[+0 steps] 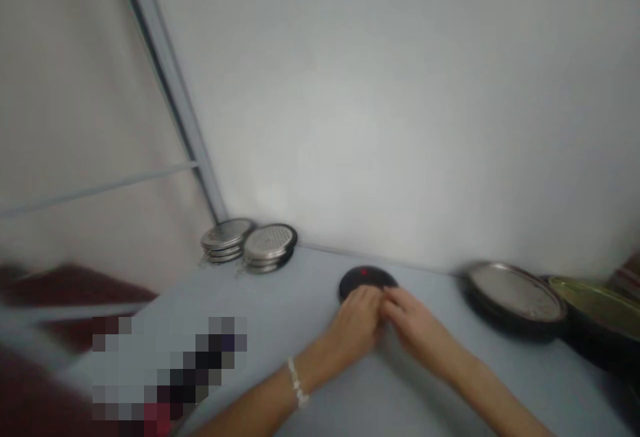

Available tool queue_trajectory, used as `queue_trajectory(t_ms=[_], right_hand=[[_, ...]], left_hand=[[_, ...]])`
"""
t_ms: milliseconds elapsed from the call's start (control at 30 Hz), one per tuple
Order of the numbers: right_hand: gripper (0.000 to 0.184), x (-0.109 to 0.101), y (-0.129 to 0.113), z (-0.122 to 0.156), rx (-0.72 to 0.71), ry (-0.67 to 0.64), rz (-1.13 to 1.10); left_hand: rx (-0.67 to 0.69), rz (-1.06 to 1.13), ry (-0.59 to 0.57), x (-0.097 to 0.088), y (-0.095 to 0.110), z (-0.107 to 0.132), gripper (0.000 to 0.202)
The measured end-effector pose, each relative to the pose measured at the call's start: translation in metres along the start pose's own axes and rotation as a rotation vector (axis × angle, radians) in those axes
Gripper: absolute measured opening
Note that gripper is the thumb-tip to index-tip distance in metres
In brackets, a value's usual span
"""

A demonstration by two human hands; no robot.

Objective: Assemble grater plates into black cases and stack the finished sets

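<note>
My left hand [357, 320] and my right hand [409, 320] meet over the table, their fingers curled and pressed together at the tips. Whatever they hold between them is too small or too hidden to make out. Just beyond the fingers lies a round black disc-shaped thing [359, 279] with a small red mark on top. My left hand covers its near edge, and I cannot tell whether the fingers touch it. A pale beaded bracelet [297, 382] circles my left wrist.
Two stacks of round perforated metal discs, one [227, 233] behind the other [269, 242], stand at the back left by the wall. To the right sit a dark round container [510, 330] with a silvery interior and another container [597, 347] with a yellow-green interior.
</note>
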State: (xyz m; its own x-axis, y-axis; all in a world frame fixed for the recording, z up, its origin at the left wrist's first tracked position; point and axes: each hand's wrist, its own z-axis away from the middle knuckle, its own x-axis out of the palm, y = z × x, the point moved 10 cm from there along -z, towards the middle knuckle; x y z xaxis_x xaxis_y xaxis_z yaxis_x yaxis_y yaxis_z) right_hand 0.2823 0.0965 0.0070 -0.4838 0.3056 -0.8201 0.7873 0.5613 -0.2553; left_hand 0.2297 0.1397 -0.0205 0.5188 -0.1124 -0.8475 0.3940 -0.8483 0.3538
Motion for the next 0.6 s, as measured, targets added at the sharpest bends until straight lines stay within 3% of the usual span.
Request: queue_trajectory(t_ms=[133, 233, 300, 400, 533, 600], right_hand=[[0.034, -0.01, -0.041, -0.019, -0.137, 0.029, 0.148], [0.037, -0.027, -0.06, -0.022, -0.165, 0.143, 0.18], [0.042, -0.037, -0.063, -0.014, -0.153, 0.243, 0.204], [0.039, -0.039, -0.052, 0.008, -0.092, 0.304, 0.218], [0.035, -0.033, -0.03, 0.048, -0.063, 0.325, 0.23], [0.034, -0.032, -0.024, 0.065, -0.076, 0.335, 0.251]], left_hand=[[-0.02, -0.101, 0.119, -0.022, -0.007, 0.001, 0.028], [-0.002, -0.121, 0.119, -0.044, -0.009, 0.004, 0.031], [-0.061, -0.045, 0.157, -0.064, -0.021, 0.008, 0.028], [-0.324, 0.2, 0.369, -0.108, -0.073, 0.024, 0.025], [-0.647, 0.674, 0.761, -0.171, -0.164, 0.068, 0.036], [-0.797, 0.753, 0.92, -0.204, -0.2, 0.094, 0.031]])
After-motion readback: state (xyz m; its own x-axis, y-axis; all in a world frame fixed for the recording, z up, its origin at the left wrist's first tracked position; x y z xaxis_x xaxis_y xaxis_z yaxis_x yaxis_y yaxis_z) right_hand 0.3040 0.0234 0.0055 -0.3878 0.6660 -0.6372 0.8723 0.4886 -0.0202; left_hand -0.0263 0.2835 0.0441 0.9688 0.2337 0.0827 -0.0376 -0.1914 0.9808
